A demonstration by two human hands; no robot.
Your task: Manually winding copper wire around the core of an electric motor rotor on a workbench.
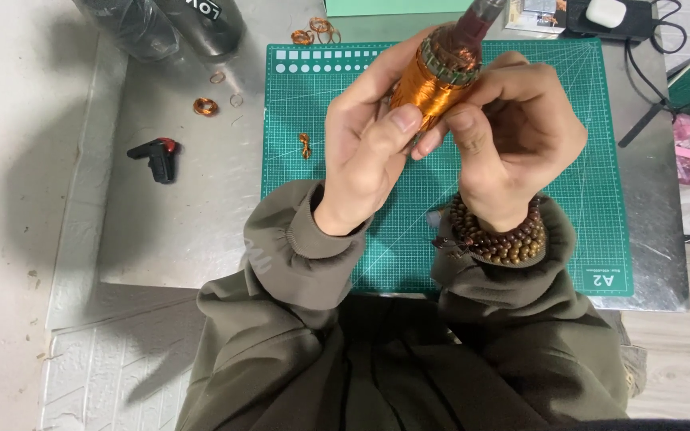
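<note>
Olive sleeves (297, 271) up close, both hands wrapped around a copper-wound motor armature (434, 76) held up over the green cutting mat (600, 183), mid-counter: left hand (365, 152) steadies it, right hand (513, 140) pinches near the windings. Copper scraps (206, 106) sit toward the far-left corner.

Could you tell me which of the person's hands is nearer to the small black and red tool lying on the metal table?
Left. The left hand is nearer the black and red tool; the right hand lies beyond it.
</note>
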